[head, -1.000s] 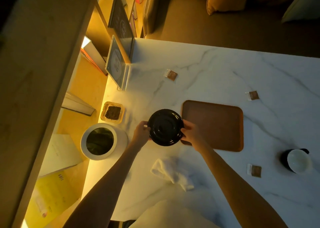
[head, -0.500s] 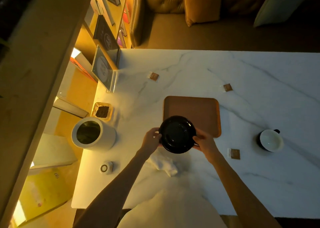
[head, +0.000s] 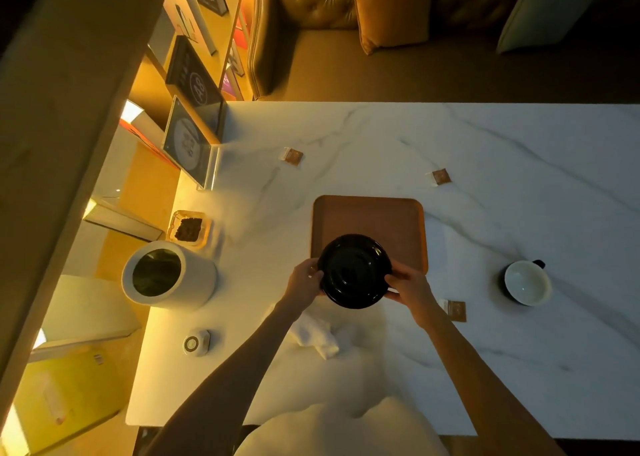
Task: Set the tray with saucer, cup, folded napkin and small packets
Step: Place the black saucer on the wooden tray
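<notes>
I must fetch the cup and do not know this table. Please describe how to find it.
Start at the brown tray on the marble table, then look right and slightly nearer. The cup stands alone there: round, dark outside, white inside, unlike the flat packets.

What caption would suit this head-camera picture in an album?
Both hands, left hand and right hand, hold a round black saucer over the near edge of a brown rectangular tray on a white marble table.

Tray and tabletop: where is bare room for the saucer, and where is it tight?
The tray is bare beyond the saucer, which the left hand and right hand hold over its near edge. Open marble lies between tray and cup, and past the far packets. It is tight near the napkin and the near packet.
</notes>
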A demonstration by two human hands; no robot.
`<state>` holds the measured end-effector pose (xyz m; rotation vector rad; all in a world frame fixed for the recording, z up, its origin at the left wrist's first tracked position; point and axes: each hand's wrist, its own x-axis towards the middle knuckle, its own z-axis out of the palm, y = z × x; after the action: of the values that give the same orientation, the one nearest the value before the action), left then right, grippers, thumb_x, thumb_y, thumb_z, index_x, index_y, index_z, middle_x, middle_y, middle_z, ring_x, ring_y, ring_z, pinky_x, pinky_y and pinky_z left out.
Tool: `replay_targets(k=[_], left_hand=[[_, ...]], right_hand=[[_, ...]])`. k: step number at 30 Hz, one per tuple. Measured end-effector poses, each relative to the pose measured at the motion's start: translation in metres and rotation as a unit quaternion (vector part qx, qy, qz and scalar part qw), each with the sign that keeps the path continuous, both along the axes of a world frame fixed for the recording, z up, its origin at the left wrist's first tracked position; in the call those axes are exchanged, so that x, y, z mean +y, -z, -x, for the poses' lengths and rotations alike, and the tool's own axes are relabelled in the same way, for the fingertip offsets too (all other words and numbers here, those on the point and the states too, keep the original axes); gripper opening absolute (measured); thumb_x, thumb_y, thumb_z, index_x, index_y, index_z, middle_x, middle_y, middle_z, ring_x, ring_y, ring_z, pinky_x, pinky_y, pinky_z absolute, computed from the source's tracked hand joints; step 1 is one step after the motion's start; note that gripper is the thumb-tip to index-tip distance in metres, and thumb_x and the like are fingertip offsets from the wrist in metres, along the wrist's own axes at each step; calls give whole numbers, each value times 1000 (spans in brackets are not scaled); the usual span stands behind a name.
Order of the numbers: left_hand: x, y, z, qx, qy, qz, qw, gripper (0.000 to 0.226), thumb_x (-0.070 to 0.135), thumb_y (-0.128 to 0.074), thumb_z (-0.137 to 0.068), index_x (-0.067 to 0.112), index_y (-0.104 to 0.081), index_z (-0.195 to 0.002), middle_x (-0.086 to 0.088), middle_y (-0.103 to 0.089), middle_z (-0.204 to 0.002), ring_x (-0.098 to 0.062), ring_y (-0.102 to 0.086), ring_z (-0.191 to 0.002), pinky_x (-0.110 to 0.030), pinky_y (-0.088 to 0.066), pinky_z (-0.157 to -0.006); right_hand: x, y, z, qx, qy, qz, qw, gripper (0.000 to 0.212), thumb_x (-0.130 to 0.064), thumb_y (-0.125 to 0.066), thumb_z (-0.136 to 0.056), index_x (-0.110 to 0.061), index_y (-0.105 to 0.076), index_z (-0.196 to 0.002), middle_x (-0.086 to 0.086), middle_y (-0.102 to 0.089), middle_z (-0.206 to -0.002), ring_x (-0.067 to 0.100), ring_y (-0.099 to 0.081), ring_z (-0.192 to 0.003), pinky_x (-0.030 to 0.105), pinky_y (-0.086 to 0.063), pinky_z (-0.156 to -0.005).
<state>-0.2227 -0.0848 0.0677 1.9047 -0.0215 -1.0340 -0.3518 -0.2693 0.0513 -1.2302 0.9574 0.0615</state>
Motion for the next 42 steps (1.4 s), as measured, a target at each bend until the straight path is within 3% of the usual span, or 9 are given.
replay_targets(k=[5, 10, 12, 14, 17, 21, 28, 35, 42], left_hand=[[-7, 9, -17, 15, 10, -12, 1000, 31, 4, -48, -98, 6, -54, -128, -7, -65, -102, -30, -68, -99, -43, -60, -86], [-18, 21, -37, 11, 28, -40, 999, 34, 8, -49, -97, 8, -52, -130, -2, -63, -104, -26, -64, -102, -44, -56, -94], [-23, 28, -46, 18, 30, -48, 998, 36, 8, -49, -96, 7, -50, -132, -9, -63, -116, -28, -62, -109, -46, -54, -97], [-28, 34, -54, 30, 25, -56, 998, 39, 8, -50, -96, 7, -49, -135, -11, -62, -122, -28, -61, -111, -47, -53, -99], [-37, 43, -62, 45, 16, -62, 997, 40, 8, -51, -95, 8, -46, -135, -8, -59, -122, -20, -57, -105, -40, -54, -98], [-50, 54, -71, 61, 8, -70, 996, 43, 9, -52, -96, 10, -42, -138, -8, -55, -127, -17, -52, -104, -35, -51, -94], [-60, 64, -83, 63, -4, -76, 995, 46, 7, -51, -96, 10, -40, -141, -11, -54, -133, -18, -54, -106, -33, -52, -91], [-60, 72, -89, 40, 12, -110, 993, 45, 7, -48, -99, 10, -38, -143, -12, -55, -135, -26, -58, -116, -38, -53, -98], [-61, 82, -92, 28, -24, -162, 986, 33, 4, -55, -96, 8, -50, -129, -17, -62, -119, -30, -67, -101, -41, -59, -90]], right_hand=[[-7, 16, -26, 13, -9, -10, 1000, 39, 9, -49, -92, -8, -61, -124, 1, -69, -100, 31, -64, -99, 26, -60, -64], [-16, 37, -52, 44, -42, -13, 998, 43, 14, -44, -90, -3, -60, -126, 17, -67, -110, 38, -61, -109, 43, -56, -85], [-19, 42, -62, 55, -58, -7, 997, 40, 9, -46, -92, -7, -61, -126, 15, -68, -111, 34, -63, -108, 39, -58, -82], [-24, 47, -71, 71, -85, 20, 994, 38, 3, -48, -94, -11, -62, -126, 9, -69, -105, 28, -64, -105, 25, -58, -70], [-31, 55, -82, 91, -106, 43, 989, 39, 3, -49, -94, -12, -60, -128, 2, -67, -96, 21, -64, -99, 14, -54, -59], [-41, 68, -93, 124, -93, 25, 988, 42, 2, -50, -94, -12, -55, -133, 5, -65, -106, 20, -62, -102, 16, -54, -61], [-47, 86, -101, 125, -2, 12, 992, 36, -6, -58, -91, -10, -59, -127, -2, -66, -93, 17, -64, -94, 15, -54, -52], [-48, 98, -101, 103, 15, 20, 994, 37, -6, -58, -92, -9, -56, -129, 3, -64, -110, 14, -62, -95, 19, -57, -65], [-52, 106, -98, 100, 7, 29, 995, 37, -6, -57, -93, -8, -56, -129, 5, -64, -113, 11, -62, -92, 17, -57, -63]])
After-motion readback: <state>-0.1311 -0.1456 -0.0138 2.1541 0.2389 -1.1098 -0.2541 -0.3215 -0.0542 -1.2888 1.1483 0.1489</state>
